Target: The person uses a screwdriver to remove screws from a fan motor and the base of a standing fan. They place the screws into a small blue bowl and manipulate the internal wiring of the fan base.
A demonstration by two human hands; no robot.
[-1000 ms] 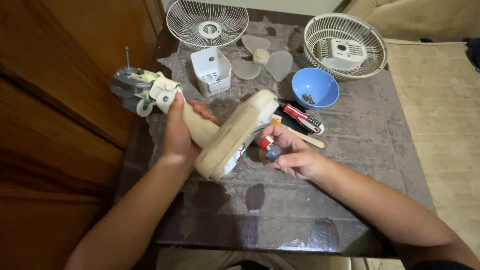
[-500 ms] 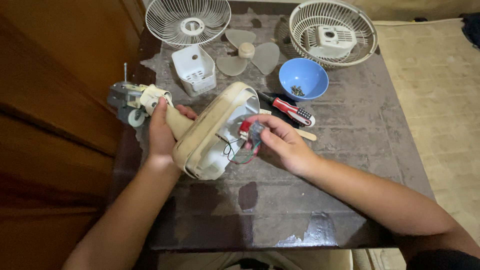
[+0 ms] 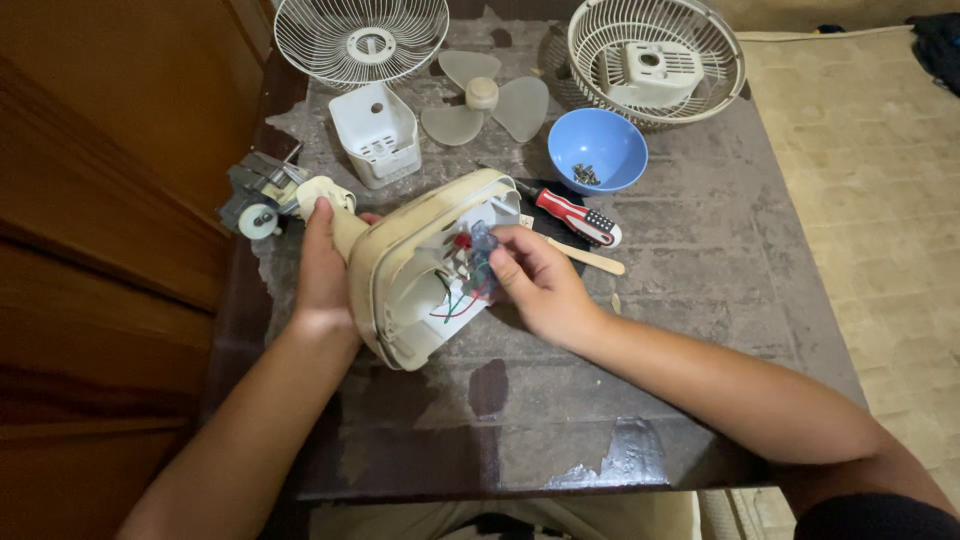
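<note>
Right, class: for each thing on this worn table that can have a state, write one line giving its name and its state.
Cream plastic fan base: tipped on its side, underside open, wires showing.
Left hand: gripping the base's neck.
Right hand: fingertips at the wiring inside.
Blue round bowl: upright, holding screws.
Red-handled screwdriver: lying flat, unheld.
Three-blade fan propeller: detached, lying flat.
Two white wire grilles: removed, lying separately.

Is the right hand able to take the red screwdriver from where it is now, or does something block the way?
Probably yes. The red screwdriver lies uncovered on the table just beyond the right hand. Nothing lies between them, but the fingers first must let go of the small part in the fan base.
</note>
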